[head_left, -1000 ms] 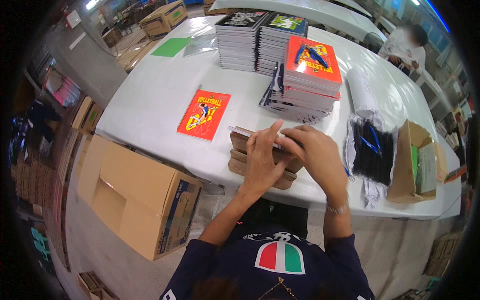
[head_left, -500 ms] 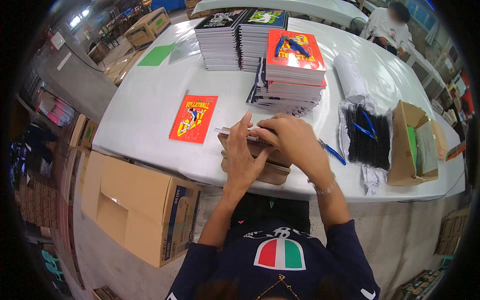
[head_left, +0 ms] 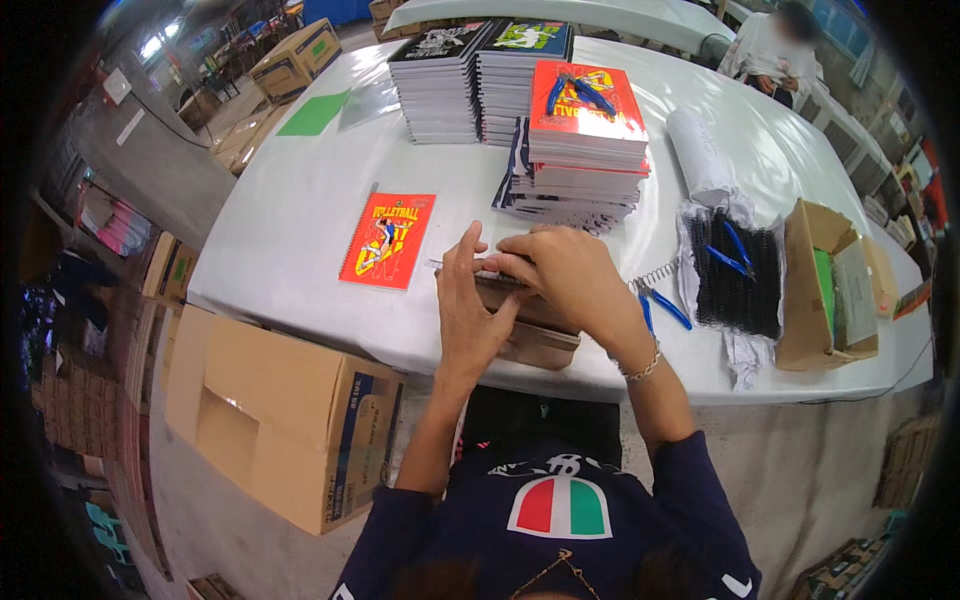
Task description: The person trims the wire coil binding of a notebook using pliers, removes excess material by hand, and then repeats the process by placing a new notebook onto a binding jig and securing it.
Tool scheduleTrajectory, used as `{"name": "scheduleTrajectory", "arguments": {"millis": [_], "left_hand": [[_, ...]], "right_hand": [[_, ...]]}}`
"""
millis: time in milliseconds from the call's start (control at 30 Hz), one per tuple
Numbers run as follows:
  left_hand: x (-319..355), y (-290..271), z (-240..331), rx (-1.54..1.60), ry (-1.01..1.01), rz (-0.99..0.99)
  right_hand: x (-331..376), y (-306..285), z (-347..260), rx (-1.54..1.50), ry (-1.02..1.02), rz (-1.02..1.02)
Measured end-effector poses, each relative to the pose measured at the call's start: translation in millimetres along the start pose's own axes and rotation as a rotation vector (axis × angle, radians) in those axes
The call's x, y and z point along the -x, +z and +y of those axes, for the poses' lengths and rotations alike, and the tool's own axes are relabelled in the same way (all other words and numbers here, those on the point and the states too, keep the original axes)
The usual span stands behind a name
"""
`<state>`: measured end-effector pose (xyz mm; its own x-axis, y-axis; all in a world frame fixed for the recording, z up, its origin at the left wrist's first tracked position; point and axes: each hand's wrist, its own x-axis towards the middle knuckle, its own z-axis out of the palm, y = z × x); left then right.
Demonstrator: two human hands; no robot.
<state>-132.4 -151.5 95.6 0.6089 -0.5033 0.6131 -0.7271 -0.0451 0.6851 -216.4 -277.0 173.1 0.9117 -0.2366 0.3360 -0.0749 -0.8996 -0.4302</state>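
Observation:
A brown-covered notebook stack (head_left: pixel 535 342) lies at the near edge of the white table (head_left: pixel 300 200), right in front of me. My left hand (head_left: pixel 468 305) presses on its left end with the fingers pointing up along the far edge. My right hand (head_left: pixel 572 282) is curled over that far edge, closed on a thin wire spiral (head_left: pixel 655 272) that sticks out to the right. The binding edge itself is hidden under my fingers.
A red-covered notebook (head_left: pixel 388 240) lies to the left. Tall notebook stacks (head_left: pixel 585 140) stand behind. Blue pliers (head_left: pixel 668 306), a heap of black spirals (head_left: pixel 738 285), a white roll (head_left: pixel 700 155) and an open carton (head_left: pixel 830 290) lie right. A cardboard box (head_left: pixel 280 420) sits on the floor. A person (head_left: pixel 775 50) is at the far table.
Both hands have stayed on the brown stack's far edge, shifting slightly left along it. The blue pliers to the right of my right hand have come into sight.

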Motion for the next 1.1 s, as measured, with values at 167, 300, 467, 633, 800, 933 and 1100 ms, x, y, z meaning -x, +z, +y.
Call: {"name": "scheduleTrajectory", "arguments": {"millis": [167, 300, 467, 633, 800, 933, 1100], "left_hand": [[0, 0, -9, -0.015, 0.041, 0.038], [-2, -15, -18, 0.042, 0.016, 0.058], [-5, -2, -8, 0.104, -0.06, 0.047], [-2, -23, -20, -0.087, -0.038, 0.066], [2, -21, -34, -0.18, -0.058, 0.168], [-9, -22, -49, -0.006, -0.085, 0.094], [-1, -20, -61, 0.171, -0.174, 0.08]], "right_hand": [[-9, 2, -5, -0.091, -0.015, -0.054], [-10, 3, -18, -0.133, -0.178, 0.045], [-28, 29, 9, -0.075, 0.135, -0.088], [-15, 25, -7, -0.202, 0.076, 0.086], [-18, 23, -8, -0.196, 0.129, 0.015], [-23, 39, -14, 0.152, -0.1, 0.333], [-20, 28, -18, -0.017, -0.133, 0.24]]}}
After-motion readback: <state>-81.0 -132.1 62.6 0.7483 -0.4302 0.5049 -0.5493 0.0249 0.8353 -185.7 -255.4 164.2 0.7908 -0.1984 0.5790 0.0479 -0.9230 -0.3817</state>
